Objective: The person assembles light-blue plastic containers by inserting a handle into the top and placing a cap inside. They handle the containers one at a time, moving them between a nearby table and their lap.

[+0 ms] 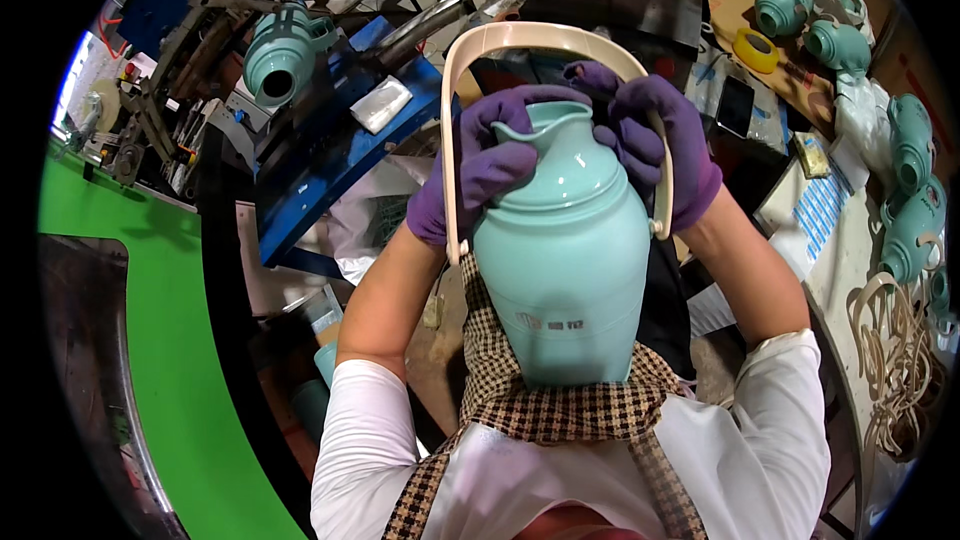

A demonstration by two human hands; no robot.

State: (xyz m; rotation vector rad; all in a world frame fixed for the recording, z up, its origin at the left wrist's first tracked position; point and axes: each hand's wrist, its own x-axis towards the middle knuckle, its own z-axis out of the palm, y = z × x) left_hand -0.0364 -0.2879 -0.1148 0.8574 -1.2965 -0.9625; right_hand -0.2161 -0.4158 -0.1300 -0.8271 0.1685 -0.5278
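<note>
Holding one pale-green jug (pixel 565 260) against my checked apron (pixel 570 412) — left hand (pixel 485 155), purple-gloved, wrapped on its neck (pixel 568 158); right hand (pixel 683 135), likewise gloved, curled at the neck's other side, its hold unclear — cream handle (pixel 540 36) raised in an arch.

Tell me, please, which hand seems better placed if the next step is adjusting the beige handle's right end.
Probably the right: the right hand is close to the beige handle's right end, while the left hand is across the teal jug, with fingers at its spout.
</note>
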